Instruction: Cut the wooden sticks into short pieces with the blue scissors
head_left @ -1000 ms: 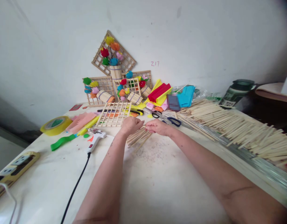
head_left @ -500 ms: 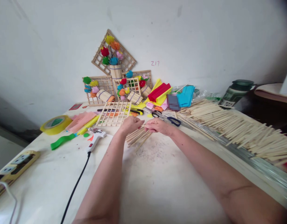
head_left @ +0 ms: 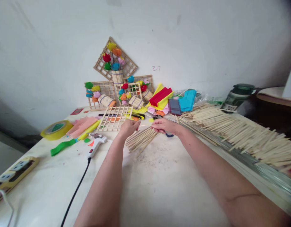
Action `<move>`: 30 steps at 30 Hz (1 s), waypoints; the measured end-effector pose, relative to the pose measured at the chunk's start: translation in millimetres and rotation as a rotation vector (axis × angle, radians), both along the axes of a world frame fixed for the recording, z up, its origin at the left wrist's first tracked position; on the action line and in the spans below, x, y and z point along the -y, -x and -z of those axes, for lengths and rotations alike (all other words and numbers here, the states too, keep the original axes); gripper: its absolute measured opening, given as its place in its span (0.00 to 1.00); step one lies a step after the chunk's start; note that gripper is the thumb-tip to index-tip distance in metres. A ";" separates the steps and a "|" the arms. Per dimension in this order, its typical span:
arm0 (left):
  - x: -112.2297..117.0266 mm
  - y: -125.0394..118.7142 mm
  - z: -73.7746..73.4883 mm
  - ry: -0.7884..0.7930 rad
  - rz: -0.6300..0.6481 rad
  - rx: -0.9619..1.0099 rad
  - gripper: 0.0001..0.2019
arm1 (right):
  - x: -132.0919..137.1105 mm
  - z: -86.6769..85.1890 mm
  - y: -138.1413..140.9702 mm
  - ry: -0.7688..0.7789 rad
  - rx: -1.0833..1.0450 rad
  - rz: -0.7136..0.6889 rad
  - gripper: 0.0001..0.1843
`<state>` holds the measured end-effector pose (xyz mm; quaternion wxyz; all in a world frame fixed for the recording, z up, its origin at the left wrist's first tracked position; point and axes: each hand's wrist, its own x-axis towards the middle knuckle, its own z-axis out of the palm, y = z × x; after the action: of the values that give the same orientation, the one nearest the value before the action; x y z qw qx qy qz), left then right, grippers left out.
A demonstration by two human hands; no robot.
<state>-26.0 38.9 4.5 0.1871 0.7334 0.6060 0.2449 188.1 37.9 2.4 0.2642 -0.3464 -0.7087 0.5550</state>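
Note:
A thin pale wooden stick [head_left: 144, 125] spans the gap between my hands. My left hand [head_left: 129, 127] is closed at its left end, with most of the fingers turned away from view. At the other end the fingertips of my right hand [head_left: 166, 126] pinch it. Just below lies a loose bundle of thin wooden sticks [head_left: 141, 140] on the table. Scissors [head_left: 169, 135] lie behind my right hand, which partly covers them. A flat lattice of sticks [head_left: 112, 119] rests beside my left hand.
A white glue gun [head_left: 96, 147], yellow tape roll [head_left: 56, 130] and power strip [head_left: 16, 176] are on the left. Finished lattices with paper flowers [head_left: 115, 60] lean on the wall. A large stick pile [head_left: 240, 135] lies right, near a dark green jug [head_left: 238, 97].
My hands have moved apart, and the pale stick now shows between them. My right hand has shifted right, over the scissors. The camera view has tilted slightly upward.

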 end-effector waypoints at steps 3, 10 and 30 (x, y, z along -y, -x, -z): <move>-3.0 0.8 2.8 0.007 -0.020 0.045 0.22 | -0.5 1.7 0.8 0.038 -0.057 0.043 0.10; -0.4 0.4 2.6 0.037 -0.002 0.189 0.22 | -1.2 2.8 4.5 0.026 -0.134 0.161 0.10; 11.1 -25.0 4.3 0.245 0.247 0.851 0.18 | 10.0 9.2 44.6 0.143 -0.724 0.429 0.14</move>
<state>-1.0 27.8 0.3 0.5325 0.6068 0.4077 0.4267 143.5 27.9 -6.8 0.5809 -0.2862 -0.4416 0.6210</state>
